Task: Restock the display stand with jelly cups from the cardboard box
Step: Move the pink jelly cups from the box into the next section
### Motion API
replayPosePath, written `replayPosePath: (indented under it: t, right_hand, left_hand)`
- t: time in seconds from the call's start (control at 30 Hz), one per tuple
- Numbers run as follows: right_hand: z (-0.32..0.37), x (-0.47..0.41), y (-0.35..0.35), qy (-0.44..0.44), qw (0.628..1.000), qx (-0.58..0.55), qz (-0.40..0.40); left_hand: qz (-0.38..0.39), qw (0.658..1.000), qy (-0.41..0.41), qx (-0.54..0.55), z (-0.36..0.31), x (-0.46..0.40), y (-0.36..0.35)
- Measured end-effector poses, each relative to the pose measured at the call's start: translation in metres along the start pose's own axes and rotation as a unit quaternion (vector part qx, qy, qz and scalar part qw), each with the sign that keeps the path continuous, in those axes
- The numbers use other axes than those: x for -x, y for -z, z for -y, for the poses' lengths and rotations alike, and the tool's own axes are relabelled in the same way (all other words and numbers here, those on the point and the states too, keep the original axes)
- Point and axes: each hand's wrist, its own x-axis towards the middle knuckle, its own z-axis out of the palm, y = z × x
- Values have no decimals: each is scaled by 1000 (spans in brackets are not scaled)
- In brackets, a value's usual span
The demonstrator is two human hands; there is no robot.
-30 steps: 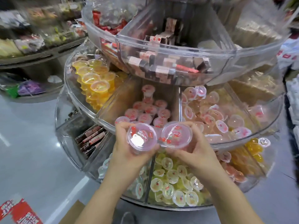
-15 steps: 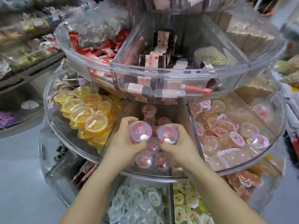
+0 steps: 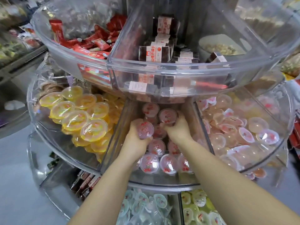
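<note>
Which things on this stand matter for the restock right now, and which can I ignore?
In the job:
- left hand with its pink jelly cup
- right hand with its pink jelly cup
- middle compartment holding matching pink cups

Just lying about:
- yellow jelly cups
- pale cups in the right compartment
- red packets and dark bars above
- bluish cups below

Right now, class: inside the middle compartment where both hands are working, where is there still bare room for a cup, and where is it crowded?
Bare floor shows along the left divider wall beside the left hand, and beside the right divider behind the right hand. The front row of pink cups is packed rim to rim; the yellow cups next door are heaped full.
</note>
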Motion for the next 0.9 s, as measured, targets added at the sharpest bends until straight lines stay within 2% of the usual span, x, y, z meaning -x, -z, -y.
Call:
replayPosePath:
  t: [0.17,0.27,0.43,0.53,0.6,0.67,0.8,0.9]
  right_hand:
    - [5,-7,-8,-9,999,-14,-48]
    - [9,-7,-6,-11,999,16,-44]
    - [6,18,8,-26,999,-16,13]
    - [1,43,15,60,997,41,27]
    - [6,52,10,100,985,102,93]
    - [12,53,2,98,978,120,138]
    - [21,44,-3,63,978,123,154]
    - [24,40,-4,78,979,104,160]
  left_hand:
    - [-2,1000,14,-18,1,-11,-4]
    - [1,999,31,-22,-1,-14,-8]
    - [-13,999,33,-20,0,-11,-4]
    - [-15,999,40,-12,-3,-8,-6]
    - [-14,999,46,0,-8,-6,-10]
    - [-5,997,67,42,-12,-4,-10]
    - [71,984,114,121,-16,7,-4]
    - [72,977,127,155,-14,15,4]
